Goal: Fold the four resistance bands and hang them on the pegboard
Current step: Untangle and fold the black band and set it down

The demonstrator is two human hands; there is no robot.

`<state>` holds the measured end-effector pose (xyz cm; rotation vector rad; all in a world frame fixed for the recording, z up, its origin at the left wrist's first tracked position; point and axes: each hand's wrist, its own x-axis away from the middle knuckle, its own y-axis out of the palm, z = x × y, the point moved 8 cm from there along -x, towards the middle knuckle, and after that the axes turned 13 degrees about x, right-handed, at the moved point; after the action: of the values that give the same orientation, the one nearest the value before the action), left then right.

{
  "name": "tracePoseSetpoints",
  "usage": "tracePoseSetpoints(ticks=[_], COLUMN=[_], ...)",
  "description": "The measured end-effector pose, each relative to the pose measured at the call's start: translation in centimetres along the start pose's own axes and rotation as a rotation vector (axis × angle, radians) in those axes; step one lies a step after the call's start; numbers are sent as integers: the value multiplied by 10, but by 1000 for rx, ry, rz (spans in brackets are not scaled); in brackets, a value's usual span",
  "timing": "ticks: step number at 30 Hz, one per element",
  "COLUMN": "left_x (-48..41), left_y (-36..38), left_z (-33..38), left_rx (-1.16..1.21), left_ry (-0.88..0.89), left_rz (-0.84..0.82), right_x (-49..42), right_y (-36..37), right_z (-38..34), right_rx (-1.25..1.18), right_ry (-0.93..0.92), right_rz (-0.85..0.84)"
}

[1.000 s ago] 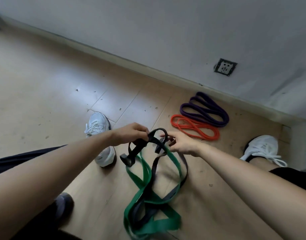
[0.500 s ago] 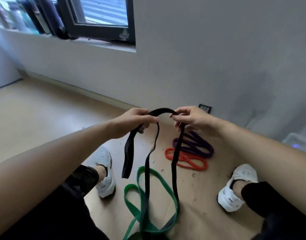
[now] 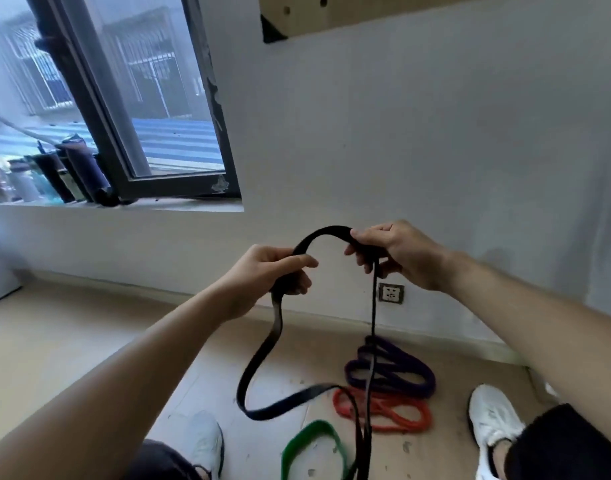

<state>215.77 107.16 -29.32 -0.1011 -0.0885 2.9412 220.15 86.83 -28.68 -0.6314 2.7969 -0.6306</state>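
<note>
Now both hands, left (image 3: 274, 271) and right (image 3: 389, 252), grip the black band (image 3: 262, 351) with curled fingers. It looks soft and floppy, so holding near the top arch seems best.

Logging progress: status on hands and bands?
Left hand and right hand grip black rubber resistance band, arched between them. On floor: purple band, orange band, green band. Nothing blocks wooden pegboard above.

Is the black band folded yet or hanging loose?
Hanging loose: the black band arches between the left hand and right hand, long strands dangling below.
</note>
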Motion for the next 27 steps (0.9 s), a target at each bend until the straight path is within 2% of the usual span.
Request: tracePoseSetpoints(ticks=[6,10,14,21,27], left_x=[-37,-52,-64,-74,-70], left_y=[-7,1,7,-15,-22], left_z=[-31,-62,-70,-81,-72], left_rx=[8,113,96,27,110], left_ry=[-94,-162,-148,-73,-1], left_rz=[-13,-24,-64,122,205], right_x=[-16,-28,-37,-51,-58], right_y=[1,0,0,15,18], right_z=[49,67,81,86,83], right_rx=[59,50,55,51,56], right_ry=[120,144,196,145,92], right_rz=[-73,-66,-68,-106,24])
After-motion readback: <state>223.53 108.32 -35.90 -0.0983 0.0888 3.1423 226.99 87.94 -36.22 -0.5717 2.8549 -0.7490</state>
